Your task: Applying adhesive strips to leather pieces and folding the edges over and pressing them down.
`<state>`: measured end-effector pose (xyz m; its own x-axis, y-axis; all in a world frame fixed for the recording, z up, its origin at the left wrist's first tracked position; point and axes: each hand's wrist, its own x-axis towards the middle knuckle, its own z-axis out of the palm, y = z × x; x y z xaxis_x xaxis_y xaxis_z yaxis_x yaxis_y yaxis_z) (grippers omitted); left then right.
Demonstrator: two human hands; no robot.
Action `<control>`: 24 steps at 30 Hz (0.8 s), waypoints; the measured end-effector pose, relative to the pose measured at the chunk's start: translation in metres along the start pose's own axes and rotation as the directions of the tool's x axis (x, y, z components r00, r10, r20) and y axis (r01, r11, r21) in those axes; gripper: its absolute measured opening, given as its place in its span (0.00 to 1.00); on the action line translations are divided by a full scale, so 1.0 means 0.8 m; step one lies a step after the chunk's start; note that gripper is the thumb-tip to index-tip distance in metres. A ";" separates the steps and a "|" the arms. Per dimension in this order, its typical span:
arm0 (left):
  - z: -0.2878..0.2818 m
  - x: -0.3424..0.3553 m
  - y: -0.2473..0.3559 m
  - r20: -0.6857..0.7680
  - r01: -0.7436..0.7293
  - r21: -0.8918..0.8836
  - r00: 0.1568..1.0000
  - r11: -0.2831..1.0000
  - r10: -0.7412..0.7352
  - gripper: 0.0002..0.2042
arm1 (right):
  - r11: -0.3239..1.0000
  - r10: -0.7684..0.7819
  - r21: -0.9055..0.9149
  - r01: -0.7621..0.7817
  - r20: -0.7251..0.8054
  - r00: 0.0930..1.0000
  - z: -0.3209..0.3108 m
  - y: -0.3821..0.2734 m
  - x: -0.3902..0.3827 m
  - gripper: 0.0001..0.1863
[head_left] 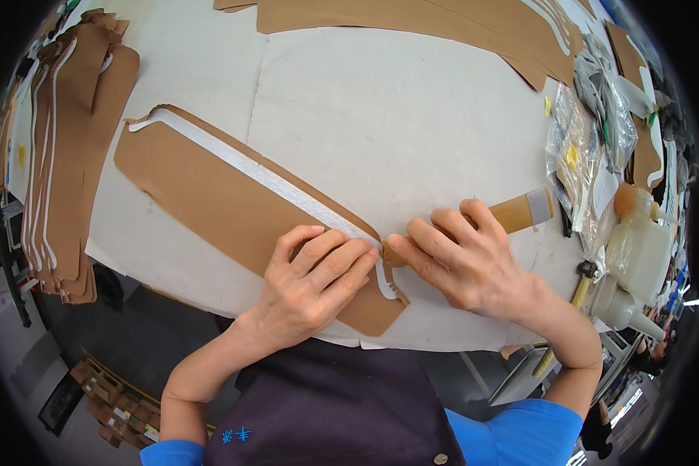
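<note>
Strip: the white strip [264, 177] ran long along the brown piece [210, 206], from the table's far left toward its near edge | Left hand [314, 283]: flat, pressing its near end | Right hand [462, 260]: gripping a wooden tool [512, 213], tip just beside that end.

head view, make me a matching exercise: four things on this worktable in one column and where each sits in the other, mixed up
Things:
1. white tape strip
2. wooden-handled tool
3. stack of brown cut pieces
4. translucent squeeze bottles

Places:
A. far left edge of the table
B. gripped in the right hand
C. right edge of the table, beside clear plastic bags
D. along the upper edge of the brown piece under the left hand

Pairs: 1-D, 2-B, 3-A, 4-C
</note>
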<state>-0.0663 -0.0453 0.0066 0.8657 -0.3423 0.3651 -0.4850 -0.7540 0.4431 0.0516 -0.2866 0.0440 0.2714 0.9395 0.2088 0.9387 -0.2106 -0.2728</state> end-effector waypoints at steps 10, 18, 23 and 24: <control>-0.002 0.000 0.005 -0.033 0.060 0.062 0.998 0.996 -0.058 0.24 | 0.993 -0.111 0.058 0.107 0.069 0.991 -0.004 0.028 0.018 0.22; -0.005 -0.008 0.014 0.030 0.115 0.119 0.992 0.986 -0.120 0.23 | 0.978 -0.186 0.107 0.181 0.034 0.982 -0.003 0.042 0.043 0.11; -0.003 -0.009 0.020 -0.045 0.176 0.143 0.984 0.974 -0.171 0.24 | 0.967 -0.238 0.108 0.233 0.043 0.970 -0.002 0.050 0.057 0.13; -0.002 -0.010 0.020 -0.048 0.179 0.146 0.984 0.973 -0.173 0.24 | 0.964 -0.244 0.111 0.240 0.030 0.969 -0.001 0.051 0.059 0.14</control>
<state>-0.0816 -0.0535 0.0123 0.9298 -0.1788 0.3218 -0.2990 -0.8769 0.3764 0.1030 -0.2513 0.0430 0.0272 0.9702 0.2408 0.9468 0.0523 -0.3175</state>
